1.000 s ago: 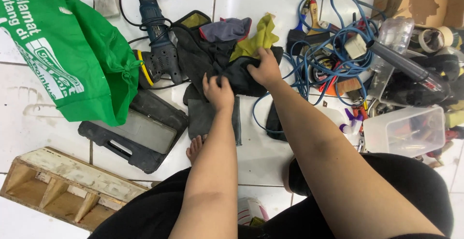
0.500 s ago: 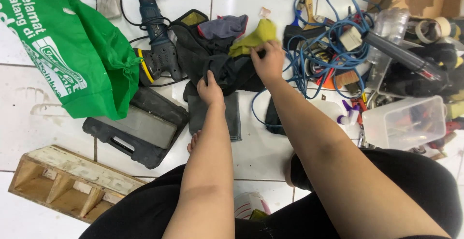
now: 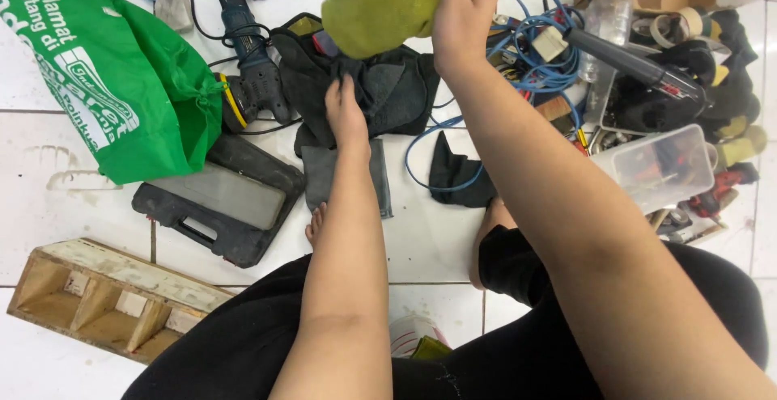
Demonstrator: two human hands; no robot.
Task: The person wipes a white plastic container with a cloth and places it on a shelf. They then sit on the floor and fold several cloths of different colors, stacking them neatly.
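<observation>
My right hand (image 3: 465, 8) is raised near the top of the view, gripping a yellow-green cloth (image 3: 380, 8) that hangs in the air. My left hand (image 3: 344, 113) rests fingers-down on a pile of dark grey and black cloths (image 3: 396, 88) lying on the white tiled floor. A folded grey cloth (image 3: 320, 175) lies just under my left wrist. A small black cloth (image 3: 457, 177) sits to the right of it beside a blue cable (image 3: 421, 145).
A green shopping bag (image 3: 105, 76) lies at the left, with a power tool (image 3: 251, 68) and a black tool case (image 3: 218, 202) beside it. A wooden frame (image 3: 105, 295) sits lower left. At the right are tangled blue cables (image 3: 534, 52), a clear plastic box (image 3: 660, 165) and tape rolls (image 3: 688, 20).
My right hand has lifted the yellow-green cloth up off the pile toward the top of the view. My left hand has stayed on the dark cloths.
</observation>
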